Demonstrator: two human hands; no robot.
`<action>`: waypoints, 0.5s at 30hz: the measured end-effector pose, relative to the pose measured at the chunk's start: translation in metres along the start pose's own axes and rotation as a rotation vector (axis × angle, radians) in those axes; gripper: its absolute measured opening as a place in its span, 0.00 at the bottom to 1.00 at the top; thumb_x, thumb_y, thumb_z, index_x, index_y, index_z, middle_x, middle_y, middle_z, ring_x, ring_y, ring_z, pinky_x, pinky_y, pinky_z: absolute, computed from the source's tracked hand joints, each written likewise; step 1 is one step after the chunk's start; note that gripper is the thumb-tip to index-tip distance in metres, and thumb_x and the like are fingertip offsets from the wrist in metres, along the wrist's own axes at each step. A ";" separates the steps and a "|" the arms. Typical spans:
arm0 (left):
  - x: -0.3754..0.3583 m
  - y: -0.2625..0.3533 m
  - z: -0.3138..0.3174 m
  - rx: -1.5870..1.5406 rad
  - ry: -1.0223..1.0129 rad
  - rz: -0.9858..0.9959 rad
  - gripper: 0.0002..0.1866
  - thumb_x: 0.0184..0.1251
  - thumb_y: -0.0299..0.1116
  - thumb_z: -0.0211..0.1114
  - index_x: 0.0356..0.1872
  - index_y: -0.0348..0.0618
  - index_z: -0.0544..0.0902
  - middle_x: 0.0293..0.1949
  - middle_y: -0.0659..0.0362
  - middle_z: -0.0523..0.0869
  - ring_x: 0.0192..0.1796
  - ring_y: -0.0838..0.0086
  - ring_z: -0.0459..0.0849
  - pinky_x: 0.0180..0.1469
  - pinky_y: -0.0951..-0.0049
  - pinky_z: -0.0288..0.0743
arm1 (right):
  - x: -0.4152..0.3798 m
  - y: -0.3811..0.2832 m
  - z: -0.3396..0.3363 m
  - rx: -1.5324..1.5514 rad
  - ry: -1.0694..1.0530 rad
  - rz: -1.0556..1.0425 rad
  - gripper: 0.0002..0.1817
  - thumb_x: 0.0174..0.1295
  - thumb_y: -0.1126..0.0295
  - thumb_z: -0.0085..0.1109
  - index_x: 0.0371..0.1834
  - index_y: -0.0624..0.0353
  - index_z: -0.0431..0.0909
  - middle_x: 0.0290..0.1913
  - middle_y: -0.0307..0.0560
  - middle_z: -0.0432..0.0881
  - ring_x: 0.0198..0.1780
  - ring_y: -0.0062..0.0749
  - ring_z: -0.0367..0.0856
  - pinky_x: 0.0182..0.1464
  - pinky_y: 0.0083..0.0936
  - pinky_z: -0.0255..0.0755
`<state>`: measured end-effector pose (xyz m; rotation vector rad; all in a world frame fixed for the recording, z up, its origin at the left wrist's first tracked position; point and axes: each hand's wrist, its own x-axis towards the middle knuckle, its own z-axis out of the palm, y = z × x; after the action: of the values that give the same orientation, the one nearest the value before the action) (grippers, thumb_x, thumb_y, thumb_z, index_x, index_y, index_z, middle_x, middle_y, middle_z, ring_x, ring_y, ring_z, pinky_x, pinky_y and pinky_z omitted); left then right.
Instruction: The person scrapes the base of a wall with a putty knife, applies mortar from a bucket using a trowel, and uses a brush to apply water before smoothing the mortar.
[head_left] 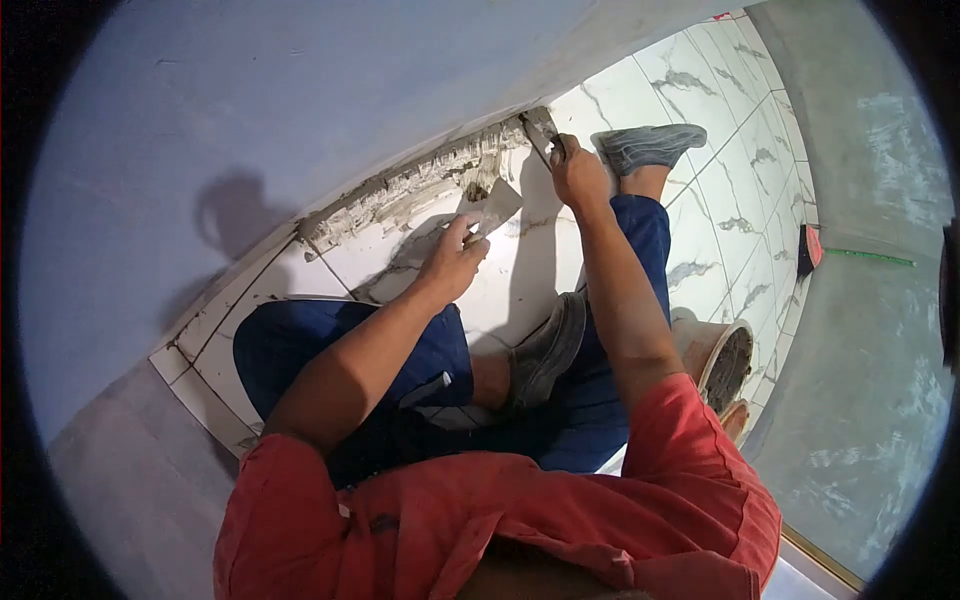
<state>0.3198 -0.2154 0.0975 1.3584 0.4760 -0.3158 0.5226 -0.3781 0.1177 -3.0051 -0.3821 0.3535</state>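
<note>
My left hand is closed on the handle of a putty knife, its flat metal blade pointing up and right over the floor tiles. My right hand grips a second scraper, whose blade is near the wall base at the far end of the mortar strip. That rough strip of grey mortar runs along the foot of the wall, with ridges and smears on it. A dark clump of mortar lies close to the putty knife's blade.
White marbled tiles cover the floor beside a bluish wall. My bent legs and dark shoes rest on the tiles. A bucket with grey material inside stands at right. Beyond it lie a red and black object and a thin green strip.
</note>
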 end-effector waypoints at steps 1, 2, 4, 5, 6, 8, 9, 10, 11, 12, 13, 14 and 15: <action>0.001 0.000 -0.001 0.023 -0.010 -0.003 0.24 0.68 0.34 0.61 0.64 0.43 0.72 0.39 0.56 0.81 0.36 0.74 0.78 0.39 0.68 0.75 | 0.002 0.003 0.003 0.000 -0.001 -0.001 0.20 0.71 0.55 0.48 0.58 0.54 0.73 0.44 0.63 0.85 0.49 0.58 0.84 0.51 0.52 0.76; 0.001 -0.001 -0.001 0.045 -0.022 -0.009 0.24 0.68 0.34 0.61 0.64 0.43 0.72 0.40 0.55 0.81 0.37 0.74 0.78 0.40 0.68 0.75 | 0.003 0.007 0.006 -0.003 0.000 -0.017 0.21 0.70 0.55 0.49 0.60 0.54 0.72 0.45 0.62 0.85 0.49 0.58 0.84 0.50 0.52 0.76; 0.002 -0.002 -0.001 0.060 -0.020 -0.003 0.24 0.68 0.34 0.61 0.64 0.43 0.72 0.40 0.54 0.82 0.38 0.72 0.79 0.42 0.67 0.75 | 0.004 0.018 0.016 -0.004 0.000 -0.031 0.21 0.70 0.56 0.49 0.62 0.53 0.71 0.45 0.61 0.85 0.50 0.57 0.84 0.50 0.51 0.76; 0.002 -0.003 -0.001 0.075 -0.018 0.005 0.24 0.68 0.34 0.61 0.64 0.42 0.72 0.41 0.53 0.82 0.39 0.71 0.79 0.44 0.66 0.75 | 0.005 0.023 0.023 0.010 0.044 -0.059 0.22 0.70 0.56 0.50 0.63 0.52 0.70 0.46 0.61 0.84 0.49 0.57 0.84 0.50 0.51 0.76; 0.004 -0.005 -0.001 0.078 -0.019 0.004 0.24 0.68 0.34 0.61 0.64 0.42 0.72 0.41 0.53 0.82 0.39 0.71 0.79 0.44 0.66 0.75 | 0.008 0.028 0.029 0.024 0.090 -0.088 0.23 0.69 0.56 0.51 0.65 0.51 0.70 0.46 0.60 0.84 0.49 0.56 0.84 0.50 0.50 0.77; 0.005 -0.009 0.000 0.129 -0.013 0.046 0.24 0.68 0.35 0.61 0.64 0.42 0.72 0.44 0.51 0.83 0.44 0.68 0.81 0.49 0.65 0.75 | 0.007 0.027 0.031 0.010 0.072 -0.069 0.24 0.69 0.56 0.51 0.65 0.50 0.69 0.47 0.60 0.84 0.49 0.56 0.84 0.50 0.50 0.77; 0.006 -0.010 0.000 0.133 -0.013 0.044 0.24 0.68 0.35 0.61 0.64 0.42 0.72 0.44 0.51 0.83 0.44 0.68 0.81 0.49 0.65 0.75 | 0.007 0.026 0.032 -0.006 0.056 -0.054 0.24 0.69 0.56 0.51 0.66 0.50 0.69 0.47 0.60 0.84 0.49 0.56 0.84 0.50 0.49 0.77; 0.006 -0.010 0.000 0.140 -0.008 0.047 0.25 0.67 0.35 0.61 0.64 0.42 0.72 0.46 0.50 0.83 0.46 0.66 0.81 0.51 0.65 0.74 | 0.008 0.026 0.032 -0.002 0.055 -0.054 0.24 0.69 0.56 0.51 0.66 0.50 0.69 0.47 0.60 0.84 0.49 0.56 0.84 0.50 0.49 0.77; 0.006 -0.010 0.000 0.148 -0.003 0.049 0.25 0.67 0.35 0.61 0.64 0.41 0.72 0.47 0.49 0.84 0.48 0.65 0.82 0.54 0.64 0.74 | 0.008 0.025 0.032 -0.007 0.047 -0.052 0.23 0.69 0.56 0.51 0.65 0.50 0.70 0.47 0.60 0.84 0.48 0.56 0.84 0.49 0.49 0.77; 0.005 -0.010 0.000 0.153 -0.003 0.045 0.25 0.67 0.35 0.61 0.64 0.41 0.72 0.47 0.49 0.84 0.48 0.65 0.82 0.54 0.64 0.74 | 0.008 0.025 0.032 -0.013 0.038 -0.048 0.23 0.68 0.56 0.51 0.64 0.51 0.70 0.47 0.60 0.84 0.48 0.56 0.85 0.49 0.49 0.77; 0.004 -0.007 0.000 0.138 -0.006 0.024 0.25 0.67 0.35 0.61 0.64 0.41 0.72 0.48 0.48 0.84 0.50 0.65 0.82 0.55 0.64 0.73 | 0.008 0.025 0.030 -0.008 0.037 -0.046 0.23 0.68 0.56 0.51 0.64 0.51 0.70 0.47 0.60 0.84 0.48 0.56 0.85 0.49 0.49 0.77; 0.003 -0.006 0.000 0.123 -0.009 0.002 0.25 0.67 0.35 0.61 0.64 0.41 0.72 0.49 0.47 0.84 0.51 0.64 0.82 0.56 0.65 0.73 | 0.010 0.025 0.027 -0.037 0.006 -0.053 0.21 0.68 0.57 0.50 0.61 0.52 0.72 0.46 0.60 0.85 0.47 0.56 0.85 0.49 0.50 0.78; 0.004 -0.009 0.000 0.127 -0.010 0.000 0.25 0.67 0.35 0.61 0.64 0.41 0.72 0.49 0.47 0.84 0.51 0.64 0.82 0.56 0.65 0.73 | 0.011 0.025 0.024 -0.067 -0.024 -0.061 0.20 0.68 0.57 0.49 0.59 0.53 0.73 0.45 0.61 0.85 0.46 0.57 0.85 0.48 0.50 0.78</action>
<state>0.3193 -0.2168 0.0878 1.4797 0.4531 -0.3576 0.5336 -0.3977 0.0895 -3.0486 -0.4956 0.3797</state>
